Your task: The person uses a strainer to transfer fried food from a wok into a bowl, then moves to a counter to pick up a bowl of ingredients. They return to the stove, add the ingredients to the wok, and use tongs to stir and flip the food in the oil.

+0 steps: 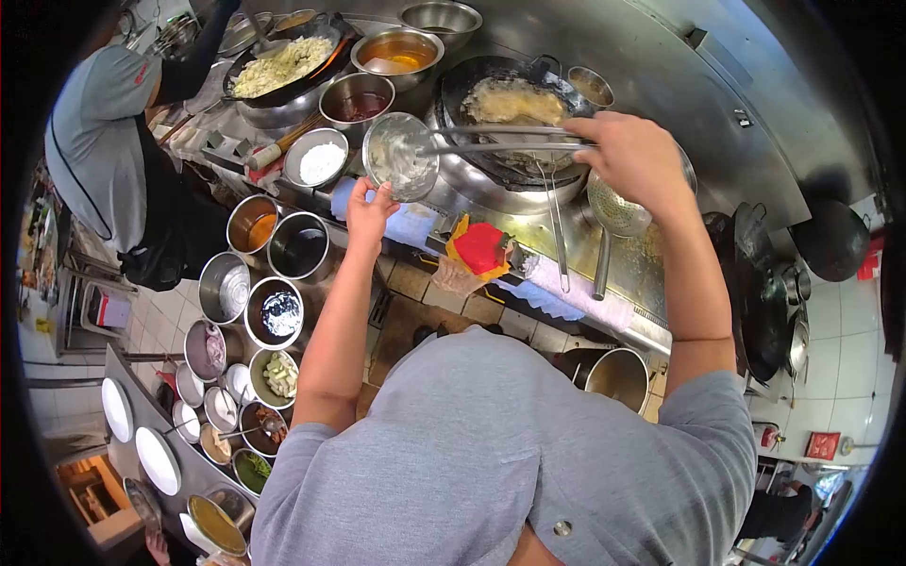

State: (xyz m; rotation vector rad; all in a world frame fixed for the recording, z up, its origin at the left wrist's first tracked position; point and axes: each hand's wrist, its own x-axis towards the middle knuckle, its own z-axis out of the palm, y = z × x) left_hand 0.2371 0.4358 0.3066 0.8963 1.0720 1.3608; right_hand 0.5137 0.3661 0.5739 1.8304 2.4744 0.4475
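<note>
My left hand (371,215) grips the lower rim of a tilted metal bowl (402,158) with pale, wet batter smeared inside it. Closed around the handle end of long metal tongs (510,139), my right hand (630,156) holds them across the stove, with their tips at the bowl's right side. Beneath the tongs is a dark wok (455,90) of bubbling oil, where golden food (514,102) is frying. A wire-handled skimmer (557,222) leans over the wok's front edge. A perforated ladle (618,209) rests on the stove below my right wrist.
Bowls of white powder (322,164), dark red liquid (358,106) and orange liquid (396,58) stand left of the wok. A co-worker (104,141) is at another wok (283,71). Several containers and white plates (158,460) line the left side. Red and yellow cloths (478,247) lie at the stove's front.
</note>
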